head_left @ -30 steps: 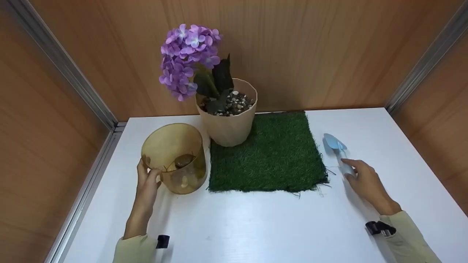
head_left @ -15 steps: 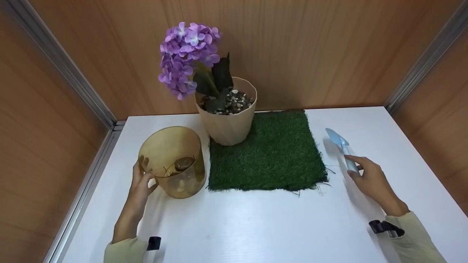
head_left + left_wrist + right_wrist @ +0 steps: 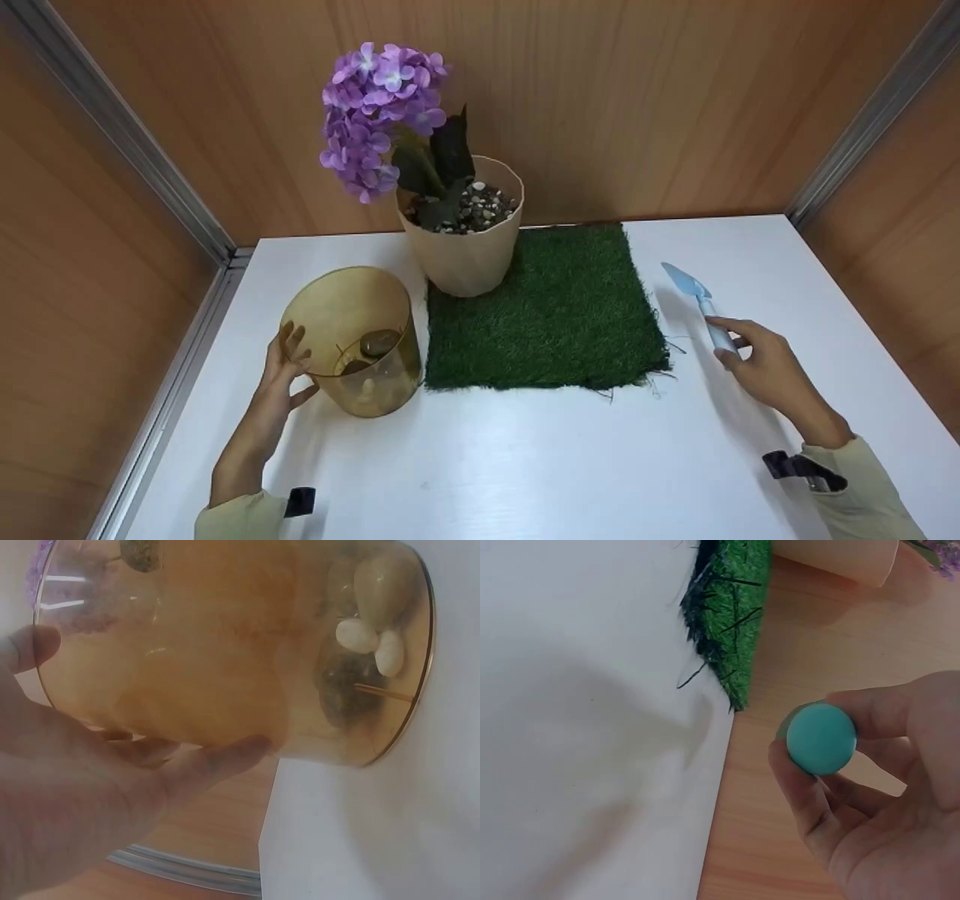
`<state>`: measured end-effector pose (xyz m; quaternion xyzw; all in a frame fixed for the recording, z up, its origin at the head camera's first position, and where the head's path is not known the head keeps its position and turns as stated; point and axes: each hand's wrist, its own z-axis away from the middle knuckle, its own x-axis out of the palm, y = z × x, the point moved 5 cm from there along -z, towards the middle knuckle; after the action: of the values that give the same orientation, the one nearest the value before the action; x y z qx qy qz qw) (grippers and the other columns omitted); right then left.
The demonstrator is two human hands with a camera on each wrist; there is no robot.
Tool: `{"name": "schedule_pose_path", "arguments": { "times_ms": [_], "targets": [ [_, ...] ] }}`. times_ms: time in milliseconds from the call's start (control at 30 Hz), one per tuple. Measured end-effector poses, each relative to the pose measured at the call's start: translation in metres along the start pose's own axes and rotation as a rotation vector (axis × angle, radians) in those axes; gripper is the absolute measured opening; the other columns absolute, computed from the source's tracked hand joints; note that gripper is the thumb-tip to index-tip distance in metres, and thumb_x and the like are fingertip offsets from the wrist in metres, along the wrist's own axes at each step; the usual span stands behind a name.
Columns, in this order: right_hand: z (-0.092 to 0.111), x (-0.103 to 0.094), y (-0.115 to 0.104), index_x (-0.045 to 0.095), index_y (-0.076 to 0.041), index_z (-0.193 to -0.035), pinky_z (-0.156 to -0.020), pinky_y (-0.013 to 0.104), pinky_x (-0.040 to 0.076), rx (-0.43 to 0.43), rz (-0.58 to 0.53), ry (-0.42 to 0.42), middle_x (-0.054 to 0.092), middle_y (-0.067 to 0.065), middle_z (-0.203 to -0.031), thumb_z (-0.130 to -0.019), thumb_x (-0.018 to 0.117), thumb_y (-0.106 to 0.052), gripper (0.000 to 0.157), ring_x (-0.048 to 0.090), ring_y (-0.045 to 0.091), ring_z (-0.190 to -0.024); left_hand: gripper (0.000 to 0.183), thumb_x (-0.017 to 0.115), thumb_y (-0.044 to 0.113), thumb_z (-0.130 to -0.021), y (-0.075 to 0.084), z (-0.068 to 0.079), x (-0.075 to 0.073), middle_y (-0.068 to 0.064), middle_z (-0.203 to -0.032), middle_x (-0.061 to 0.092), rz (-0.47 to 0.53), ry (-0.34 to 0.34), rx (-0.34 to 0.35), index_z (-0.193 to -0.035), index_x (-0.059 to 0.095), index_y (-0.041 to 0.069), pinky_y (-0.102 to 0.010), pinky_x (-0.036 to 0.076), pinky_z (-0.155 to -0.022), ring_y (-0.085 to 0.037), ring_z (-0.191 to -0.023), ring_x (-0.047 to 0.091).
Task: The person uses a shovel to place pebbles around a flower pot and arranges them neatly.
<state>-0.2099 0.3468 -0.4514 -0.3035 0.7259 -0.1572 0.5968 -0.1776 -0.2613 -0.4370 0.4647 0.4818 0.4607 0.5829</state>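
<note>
White tabletop [image 3: 525, 465], left grip [image 3: 274, 390] curved round amber container [image 3: 352, 316], right grip [image 3: 766, 369] clamped on blue trowel [image 3: 706, 307]

Trowel [image 3: 705, 304] hidden past handle end [image 3: 821, 739] in right wrist view, dark stone [image 3: 345, 694] blurred, desk [image 3: 480, 465] cut off at near edge

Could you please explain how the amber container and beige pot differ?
The amber container is translucent; the beige pot is opaque. The container holds stones; the pot holds purple flowers and gravel. The container is beside the green mat; the pot overlaps it. Both have open tops.
</note>
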Motion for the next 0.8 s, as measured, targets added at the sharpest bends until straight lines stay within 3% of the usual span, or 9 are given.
{"name": "schedule_pose_path", "arguments": {
  "times_ms": [367,500,633,800],
  "targets": [
    [0.005,-0.005,-0.017,0.055,-0.008,-0.129,-0.049,0.025,0.046,-0.025,-0.009,0.016,0.053,0.015,-0.121,-0.082,0.064,0.006,0.049,0.055,0.028,-0.086,0.06,0.03,0.018,-0.101,0.002,0.005,-0.004,-0.002,-0.154,-0.003,0.008,-0.07,0.026,-0.149,-0.005,0.023,-0.06,0.023,-0.1,-0.03,-0.139,0.003],
    [0.008,-0.007,-0.026,0.055,-0.009,-0.129,-0.063,0.034,0.051,-0.061,0.006,0.04,0.053,0.013,-0.123,-0.082,0.064,0.006,0.049,0.054,0.03,-0.099,0.06,0.029,0.015,-0.1,0.002,0.006,-0.005,-0.002,-0.154,-0.003,0.006,-0.091,0.033,-0.149,-0.005,0.021,-0.061,0.023,-0.099,-0.031,-0.139,0.003],
    [0.01,-0.006,-0.036,0.057,-0.009,-0.127,-0.074,0.047,0.048,-0.127,0.093,0.083,0.054,0.011,-0.121,-0.079,0.066,0.009,0.052,0.054,0.029,-0.105,0.059,0.027,0.014,-0.099,0.001,0.008,-0.005,-0.003,-0.154,-0.003,-0.01,-0.108,0.035,-0.149,-0.005,0.021,-0.062,0.022,-0.099,-0.033,-0.138,0.003],
    [0.016,-0.003,-0.048,0.059,-0.009,-0.126,-0.065,0.039,0.05,-0.242,0.254,0.13,0.055,0.012,-0.118,-0.074,0.069,0.009,0.056,0.059,0.023,-0.094,0.059,0.027,0.015,-0.099,0.002,0.01,-0.005,-0.004,-0.154,-0.002,-0.045,-0.127,0.041,-0.149,-0.004,0.022,-0.066,0.021,-0.097,-0.035,-0.138,0.004]
  ]
}}
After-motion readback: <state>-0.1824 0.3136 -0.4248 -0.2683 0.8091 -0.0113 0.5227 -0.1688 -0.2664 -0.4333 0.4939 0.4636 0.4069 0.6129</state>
